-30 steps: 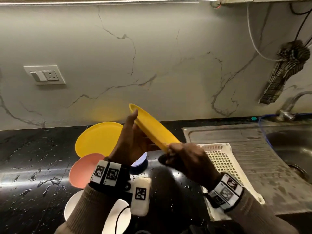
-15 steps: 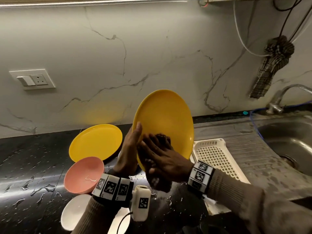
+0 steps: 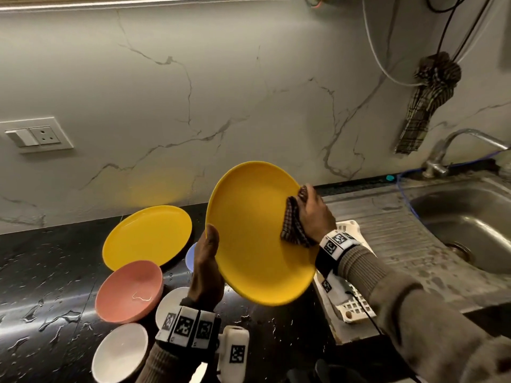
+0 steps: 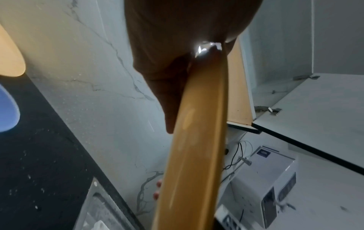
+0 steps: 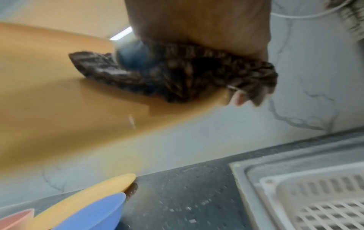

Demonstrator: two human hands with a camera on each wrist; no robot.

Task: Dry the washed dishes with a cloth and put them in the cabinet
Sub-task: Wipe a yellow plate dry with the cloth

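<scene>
**Wiping the yellow plate dry above the wet tabletop**

The left hand [image 3: 206, 268] grips the raised yellow plate [image 3: 254, 233] at its lower left rim, thumb on the front face and the other fingers out of sight behind it. The plate is tilted up, its face turned toward the person, clear of the black tabletop [image 3: 41, 286]. To dry it well, I'd say that grip should stay firm, since a wet rim slips easily, and the plate should be turned bit by bit so the wipe covers the whole face, the rim and then the back.

The right hand [image 3: 313, 215] is closed on a bunched checked cloth [image 3: 293, 225], pressing it against the plate's right edge, fingertips [image 5: 239, 98] curling past the rim. So the plate sits between the two hands, held on the left, wiped on the right.

Below, still on the tabletop: a white bowl [image 3: 120, 352] nearest, a pink bowl [image 3: 130, 290], a blue dish [image 3: 190, 255] mostly hidden behind the left hand, and a second yellow plate [image 3: 148, 236] near the wall. A white rack [image 3: 351, 302] lies on the draining board to the right, and the sink [image 3: 464, 230] beyond it. An open cabinet door [image 4: 239, 87] shows overhead in the left wrist view.
</scene>
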